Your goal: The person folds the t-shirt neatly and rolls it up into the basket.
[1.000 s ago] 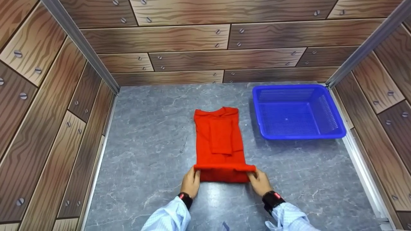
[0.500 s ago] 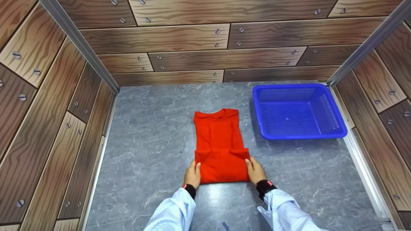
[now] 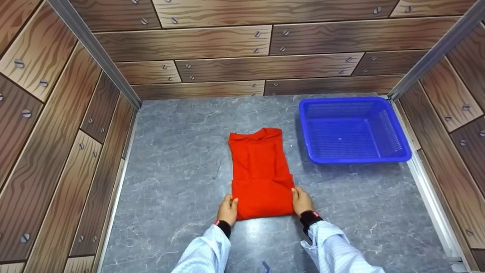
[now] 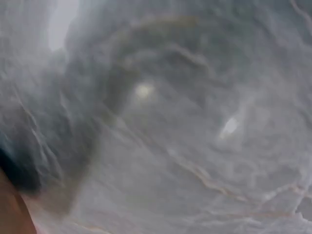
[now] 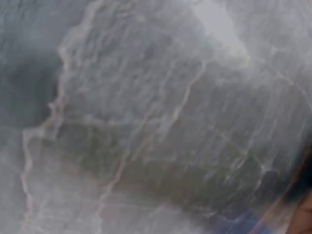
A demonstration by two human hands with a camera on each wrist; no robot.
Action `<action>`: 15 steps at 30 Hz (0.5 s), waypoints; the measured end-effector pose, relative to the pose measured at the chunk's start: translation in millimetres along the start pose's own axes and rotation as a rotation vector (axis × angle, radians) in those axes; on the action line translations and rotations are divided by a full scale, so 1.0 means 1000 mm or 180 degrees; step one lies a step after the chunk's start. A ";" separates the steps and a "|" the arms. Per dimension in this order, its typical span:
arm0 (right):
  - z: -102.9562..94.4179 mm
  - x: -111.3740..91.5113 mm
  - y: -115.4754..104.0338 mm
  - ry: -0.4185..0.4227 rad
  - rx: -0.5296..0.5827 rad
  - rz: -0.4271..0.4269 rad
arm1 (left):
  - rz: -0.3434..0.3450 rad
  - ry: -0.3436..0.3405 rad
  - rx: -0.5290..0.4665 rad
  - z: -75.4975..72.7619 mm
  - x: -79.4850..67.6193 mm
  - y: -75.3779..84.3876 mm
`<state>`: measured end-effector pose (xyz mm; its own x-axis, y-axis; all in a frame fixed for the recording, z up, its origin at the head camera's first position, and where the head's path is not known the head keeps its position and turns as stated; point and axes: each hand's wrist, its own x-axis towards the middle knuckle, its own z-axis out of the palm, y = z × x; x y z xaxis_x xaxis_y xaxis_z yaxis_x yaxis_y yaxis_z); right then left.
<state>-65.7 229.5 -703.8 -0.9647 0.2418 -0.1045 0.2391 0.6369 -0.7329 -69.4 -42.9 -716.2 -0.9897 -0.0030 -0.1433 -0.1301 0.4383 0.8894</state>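
Note:
A red T-shirt point(image 3: 261, 197) lies on the grey marbled surface in the head view. Its sides are folded inward, its neckline is at the far end, and its near part is doubled over toward the middle. My left hand point(image 3: 227, 211) pinches the near left edge, thumb on top. At the near right edge my right hand point(image 3: 302, 201) does likewise, its thumb over the cloth. Fingers under the fabric are hidden. Both wrist views show mostly blurred floor, with a sliver of the left hand point(image 4: 13, 212) and of the right hand point(image 5: 301, 219) in the lower corners.
A blue plastic basket point(image 3: 341, 159) with perforated sides stands at the back right, apart from the shirt. Wood-patterned walls point(image 3: 219, 41) enclose the back and both sides. A small dark blue strip point(image 3: 266, 266) lies at the front edge of the view.
The shirt's near hem has been carried away from me and laid over onto the body. My hands then drew slightly back along the folded part's sides, which now lies flatter.

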 end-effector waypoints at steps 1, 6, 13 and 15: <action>0.000 0.000 -0.001 -0.0001 -0.0078 0.0020 | -0.0009 -0.0011 0.0074 0.000 0.000 0.000; -0.001 0.002 -0.004 0.0143 -0.0371 0.0165 | 0.0011 0.0292 0.0483 0.000 0.003 0.004; 0.008 -0.004 0.002 0.0396 -0.1131 -0.0900 | 0.1082 0.0457 0.1671 0.009 -0.001 0.008; 0.014 -0.009 0.005 0.0264 -0.1454 -0.1330 | 0.1290 0.0116 0.2091 0.014 -0.006 0.009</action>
<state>-56.8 220.6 -715.7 -0.9795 -0.0510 0.1948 -0.1157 0.9342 -0.3374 -64.3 -26.6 -713.0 -0.9552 0.2469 0.1632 0.2940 0.8549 0.4274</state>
